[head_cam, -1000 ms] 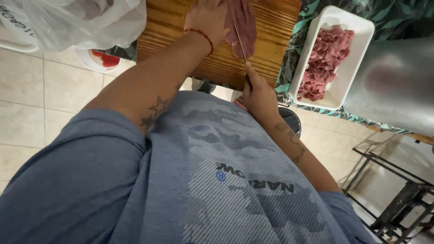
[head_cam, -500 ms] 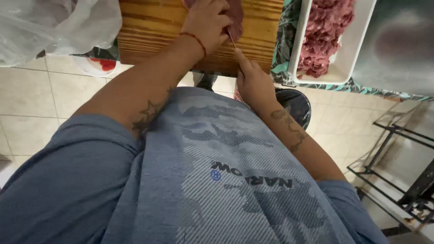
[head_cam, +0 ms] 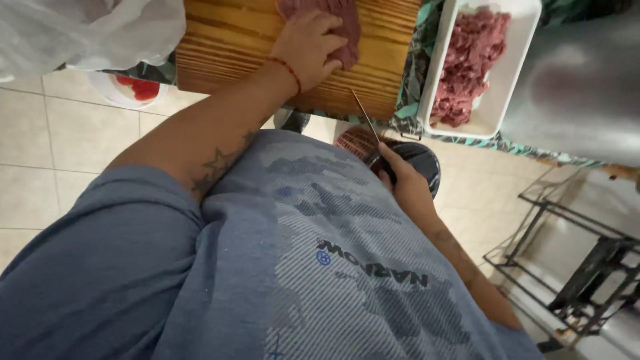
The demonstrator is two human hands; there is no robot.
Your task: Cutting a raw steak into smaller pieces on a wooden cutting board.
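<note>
On the wooden cutting board (head_cam: 233, 40), the left hand (head_cam: 308, 45) presses flat on raw meat (head_cam: 337, 20) while the right hand (head_cam: 403, 183), gripping the knife (head_cam: 367, 123), has drawn back off the slab.

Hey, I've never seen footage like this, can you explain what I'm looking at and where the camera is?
The camera is worn on a person's head and looks straight down, so you see their grey-blue shirt and both arms from above. There is no machine, just two bare hands. The left hand presses flat on a slab of raw meat lying on a wooden cutting board. The right hand grips a thin-bladed knife, its blade off the meat, near the board's edge. Beside the board, a white tray holds cut meat pieces. A clear plastic bag sits at the left, above a tiled floor.
</note>
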